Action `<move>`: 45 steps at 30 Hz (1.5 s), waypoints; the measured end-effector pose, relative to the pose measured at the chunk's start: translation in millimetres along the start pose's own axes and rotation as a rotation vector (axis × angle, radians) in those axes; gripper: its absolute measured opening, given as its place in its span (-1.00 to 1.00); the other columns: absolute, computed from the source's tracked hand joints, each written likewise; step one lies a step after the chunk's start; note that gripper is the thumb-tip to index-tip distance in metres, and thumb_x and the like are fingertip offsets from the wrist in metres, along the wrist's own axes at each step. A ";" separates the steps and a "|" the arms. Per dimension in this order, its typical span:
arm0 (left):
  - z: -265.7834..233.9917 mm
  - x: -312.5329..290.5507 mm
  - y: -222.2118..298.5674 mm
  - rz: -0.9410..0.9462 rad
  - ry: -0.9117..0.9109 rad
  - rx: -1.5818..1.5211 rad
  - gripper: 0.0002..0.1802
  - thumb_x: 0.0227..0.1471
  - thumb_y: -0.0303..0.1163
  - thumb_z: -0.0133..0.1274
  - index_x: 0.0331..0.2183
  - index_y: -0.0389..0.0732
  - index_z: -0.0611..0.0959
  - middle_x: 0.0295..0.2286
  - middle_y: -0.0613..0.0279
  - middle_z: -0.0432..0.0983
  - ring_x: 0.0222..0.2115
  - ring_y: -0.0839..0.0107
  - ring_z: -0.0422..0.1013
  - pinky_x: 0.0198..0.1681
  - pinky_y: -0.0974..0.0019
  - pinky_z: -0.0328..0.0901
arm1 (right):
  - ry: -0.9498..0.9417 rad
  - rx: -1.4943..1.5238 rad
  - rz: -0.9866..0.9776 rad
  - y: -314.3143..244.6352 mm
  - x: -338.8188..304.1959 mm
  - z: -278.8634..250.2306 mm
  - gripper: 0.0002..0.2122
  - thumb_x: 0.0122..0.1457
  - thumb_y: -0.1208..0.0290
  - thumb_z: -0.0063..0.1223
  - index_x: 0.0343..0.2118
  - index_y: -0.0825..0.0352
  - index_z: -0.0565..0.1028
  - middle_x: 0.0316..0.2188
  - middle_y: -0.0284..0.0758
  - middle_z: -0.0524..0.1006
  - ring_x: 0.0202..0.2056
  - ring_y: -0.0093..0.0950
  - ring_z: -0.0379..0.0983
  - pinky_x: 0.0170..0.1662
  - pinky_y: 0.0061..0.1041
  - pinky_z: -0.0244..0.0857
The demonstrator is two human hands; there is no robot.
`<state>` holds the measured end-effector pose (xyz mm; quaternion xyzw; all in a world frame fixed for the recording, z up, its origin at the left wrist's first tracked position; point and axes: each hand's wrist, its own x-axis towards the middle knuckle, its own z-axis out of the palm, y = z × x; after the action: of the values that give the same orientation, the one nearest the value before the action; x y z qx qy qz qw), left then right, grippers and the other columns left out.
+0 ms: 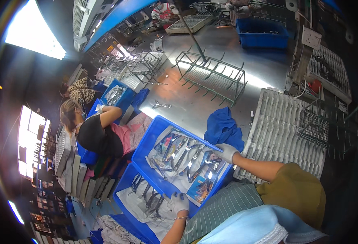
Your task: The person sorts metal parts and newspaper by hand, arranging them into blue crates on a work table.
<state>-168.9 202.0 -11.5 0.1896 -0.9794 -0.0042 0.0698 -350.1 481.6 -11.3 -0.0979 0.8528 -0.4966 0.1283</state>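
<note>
A blue plastic bin [146, 137] sits before me at the table's edge, with several metal hand tools [182, 152], wrench-like in shape, lying on paper inside. My right hand [227, 153], in a pale glove, is closed over the bin's right rim. At the bin's near left side, my gloved left hand [177, 202] has its fingers curled on the rim; part of that grip is hidden. A second blue bin [120, 191] stands against it, lower and to the left. More metal tools [149, 199] lie on paper in it.
A blue cloth [224, 129] and a ridged pale tray [268, 134] lie right of the bin. Beyond stands a green wire rack [211, 75] with prongs. A co-worker [99, 134] sits to the left by another blue bin [124, 95]; stacked trays [78, 173] stand behind.
</note>
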 end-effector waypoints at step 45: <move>-0.1 -0.8 -0.7 -0.025 -0.036 0.010 -0.78 -0.10 -0.16 0.00 -0.45 0.02 0.70 -0.19 0.23 0.47 0.13 -0.05 -0.03 -0.08 0.02 0.11 | -0.002 0.058 0.010 2.7 1.3 2.0 -0.61 0.09 0.18 -0.08 -0.12 0.36 0.43 -0.19 -0.06 0.46 -0.10 -0.18 0.35 -0.01 -0.37 0.18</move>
<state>-168.0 201.7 -11.6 0.2019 -0.9781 -0.0036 0.0510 -350.8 480.8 -14.7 -0.0903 0.8385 -0.5202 0.1345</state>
